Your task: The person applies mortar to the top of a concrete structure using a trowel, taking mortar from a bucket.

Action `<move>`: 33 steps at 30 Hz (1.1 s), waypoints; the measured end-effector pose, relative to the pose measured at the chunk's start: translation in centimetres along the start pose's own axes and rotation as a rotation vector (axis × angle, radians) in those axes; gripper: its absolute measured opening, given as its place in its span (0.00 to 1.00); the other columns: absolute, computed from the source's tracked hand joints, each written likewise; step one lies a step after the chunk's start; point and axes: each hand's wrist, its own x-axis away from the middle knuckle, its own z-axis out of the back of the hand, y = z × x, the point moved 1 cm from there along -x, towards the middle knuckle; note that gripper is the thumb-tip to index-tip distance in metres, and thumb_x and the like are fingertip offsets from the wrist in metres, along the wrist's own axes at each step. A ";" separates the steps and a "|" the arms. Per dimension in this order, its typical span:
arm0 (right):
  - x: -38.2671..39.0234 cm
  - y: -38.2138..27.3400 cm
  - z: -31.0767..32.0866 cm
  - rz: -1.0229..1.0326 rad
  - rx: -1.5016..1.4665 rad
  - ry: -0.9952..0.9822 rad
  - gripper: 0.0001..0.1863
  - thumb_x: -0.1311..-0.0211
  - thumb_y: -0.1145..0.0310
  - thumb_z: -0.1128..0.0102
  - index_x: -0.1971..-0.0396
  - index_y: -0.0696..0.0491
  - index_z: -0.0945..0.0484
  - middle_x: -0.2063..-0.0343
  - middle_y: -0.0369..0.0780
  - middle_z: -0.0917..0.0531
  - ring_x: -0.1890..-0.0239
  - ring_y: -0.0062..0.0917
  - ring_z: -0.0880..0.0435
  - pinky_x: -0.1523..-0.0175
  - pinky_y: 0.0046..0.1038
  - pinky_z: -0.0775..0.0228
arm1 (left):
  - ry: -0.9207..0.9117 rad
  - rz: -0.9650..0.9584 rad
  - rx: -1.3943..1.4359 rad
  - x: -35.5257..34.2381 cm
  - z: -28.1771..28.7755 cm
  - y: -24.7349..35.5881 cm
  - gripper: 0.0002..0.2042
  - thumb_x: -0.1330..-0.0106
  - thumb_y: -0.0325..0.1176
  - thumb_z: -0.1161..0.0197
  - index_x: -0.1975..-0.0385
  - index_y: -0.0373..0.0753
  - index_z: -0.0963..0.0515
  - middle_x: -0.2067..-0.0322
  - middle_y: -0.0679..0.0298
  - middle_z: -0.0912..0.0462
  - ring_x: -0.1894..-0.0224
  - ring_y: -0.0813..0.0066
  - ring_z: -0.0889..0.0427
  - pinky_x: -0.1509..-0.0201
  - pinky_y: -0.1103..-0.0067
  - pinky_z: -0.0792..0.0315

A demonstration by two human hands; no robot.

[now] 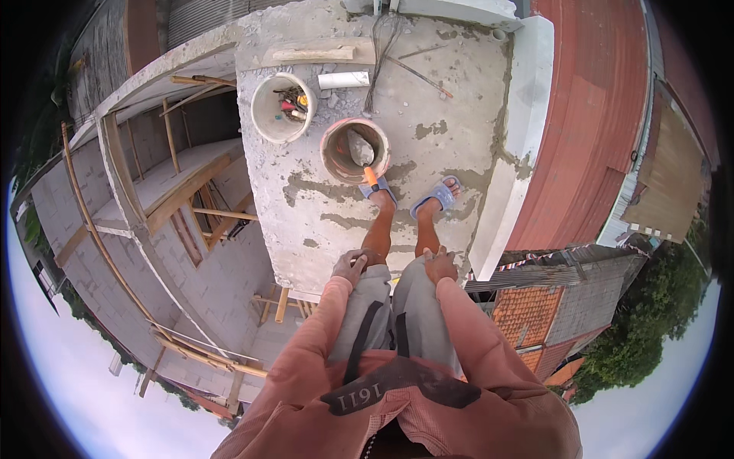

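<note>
Left hand [349, 266], right hand [441, 266] draped on knees [374, 278], grasping nothing; we judge trowel [361, 150] light, stiff, best held by orange handle [371, 178].

Open concrete [470, 130] lies right of the reddish bucket [328, 159]; an orange-handled trowel [370, 176] obstructs its rim.

The left hand [349, 267] and right hand [440, 265] rested at the knees [375, 277] of the person's grey trousers [415, 310]. Near the feet [430, 203], an orange-handled trowel [371, 177] leaned over a reddish bucket [329, 157]; a white bucket [267, 107] holding small items [293, 105] stood beside it.
</note>
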 end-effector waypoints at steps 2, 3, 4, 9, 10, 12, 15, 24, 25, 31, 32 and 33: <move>-1.4 -1.4 1.5 0.122 0.026 0.147 0.31 0.28 0.43 0.51 0.34 0.49 0.31 0.38 0.50 0.28 0.35 0.48 0.27 0.35 0.50 0.32 | -0.028 0.071 0.173 -1.3 -0.5 -2.6 0.25 0.31 0.48 0.37 0.38 0.43 0.24 0.46 0.52 0.18 0.43 0.57 0.19 0.36 0.68 0.27; -2.4 -2.1 1.7 0.263 0.029 0.219 0.30 0.27 0.45 0.50 0.36 0.49 0.29 0.40 0.50 0.27 0.35 0.47 0.27 0.35 0.50 0.31 | 0.041 0.058 0.194 -1.9 -0.5 -4.2 0.24 0.31 0.48 0.37 0.39 0.42 0.23 0.49 0.54 0.17 0.46 0.59 0.17 0.39 0.69 0.26; -2.7 -3.7 1.8 0.340 0.029 0.246 0.29 0.27 0.46 0.50 0.36 0.50 0.29 0.41 0.50 0.26 0.37 0.47 0.26 0.35 0.49 0.31 | 0.121 0.055 0.212 -2.2 -0.2 -6.2 0.24 0.30 0.48 0.38 0.40 0.41 0.23 0.51 0.57 0.16 0.49 0.62 0.15 0.42 0.71 0.24; -5.6 -10.7 2.2 0.572 0.023 0.331 0.25 0.26 0.52 0.50 0.47 0.58 0.22 0.49 0.52 0.20 0.42 0.48 0.23 0.36 0.45 0.31 | 0.218 0.200 0.566 -1.1 -2.3 -9.3 0.24 0.30 0.50 0.38 0.43 0.39 0.21 0.56 0.58 0.15 0.55 0.66 0.17 0.45 0.70 0.24; -5.9 -11.9 2.4 0.560 0.039 0.328 0.25 0.26 0.52 0.50 0.47 0.58 0.22 0.49 0.52 0.20 0.42 0.48 0.23 0.36 0.45 0.31 | 0.220 0.270 0.674 -0.3 -2.6 -8.3 0.25 0.29 0.51 0.38 0.42 0.39 0.22 0.56 0.58 0.15 0.55 0.67 0.18 0.45 0.71 0.25; -5.8 -15.2 2.4 0.627 0.097 0.293 0.23 0.26 0.54 0.52 0.52 0.60 0.20 0.51 0.54 0.19 0.45 0.50 0.21 0.39 0.46 0.29 | 0.190 0.297 0.663 1.8 -3.7 -8.6 0.27 0.29 0.53 0.39 0.39 0.40 0.24 0.55 0.57 0.15 0.52 0.66 0.19 0.43 0.70 0.26; -7.5 -17.8 3.2 0.719 0.155 0.207 0.24 0.25 0.54 0.54 0.55 0.61 0.18 0.53 0.55 0.18 0.47 0.52 0.20 0.40 0.46 0.28 | 0.028 0.314 0.506 4.3 -3.5 -2.4 0.37 0.29 0.62 0.45 0.31 0.38 0.33 0.43 0.48 0.21 0.39 0.58 0.23 0.32 0.69 0.33; -11.6 -26.4 3.4 0.782 0.398 0.258 0.21 0.33 0.54 0.45 0.58 0.57 0.14 0.53 0.52 0.16 0.49 0.49 0.17 0.44 0.46 0.24 | -0.060 0.219 0.360 6.3 -3.5 4.0 0.64 0.43 0.73 0.37 0.23 0.32 0.64 0.27 0.32 0.51 0.23 0.41 0.50 0.22 0.64 0.48; -12.1 -27.4 3.2 0.780 0.418 0.268 0.21 0.33 0.54 0.43 0.57 0.57 0.14 0.52 0.52 0.16 0.49 0.49 0.16 0.44 0.46 0.24 | -0.118 0.142 0.354 6.8 -4.0 5.0 0.67 0.46 0.71 0.32 0.23 0.32 0.68 0.26 0.32 0.54 0.23 0.36 0.54 0.21 0.60 0.50; -13.7 -31.0 0.4 0.778 0.654 0.358 0.20 0.31 0.54 0.45 0.55 0.55 0.14 0.47 0.47 0.20 0.41 0.43 0.21 0.41 0.44 0.26 | -0.104 0.346 0.144 3.8 -8.3 5.1 0.60 0.43 0.58 0.28 0.22 0.46 0.67 0.34 0.25 0.48 0.33 0.21 0.38 0.30 0.54 0.35; -13.6 -31.3 -0.7 0.746 0.645 0.333 0.21 0.30 0.53 0.45 0.54 0.54 0.14 0.45 0.46 0.21 0.40 0.43 0.22 0.39 0.44 0.28 | -0.086 0.395 0.208 3.4 -8.6 4.3 0.59 0.43 0.56 0.28 0.22 0.47 0.66 0.35 0.27 0.46 0.35 0.21 0.36 0.31 0.53 0.33; -14.2 -31.7 -1.4 0.746 0.651 0.322 0.21 0.30 0.53 0.45 0.54 0.54 0.14 0.45 0.46 0.21 0.40 0.43 0.22 0.39 0.44 0.28 | -0.090 0.406 0.212 3.2 -8.7 3.9 0.59 0.43 0.56 0.28 0.22 0.47 0.66 0.35 0.27 0.46 0.35 0.21 0.36 0.31 0.53 0.33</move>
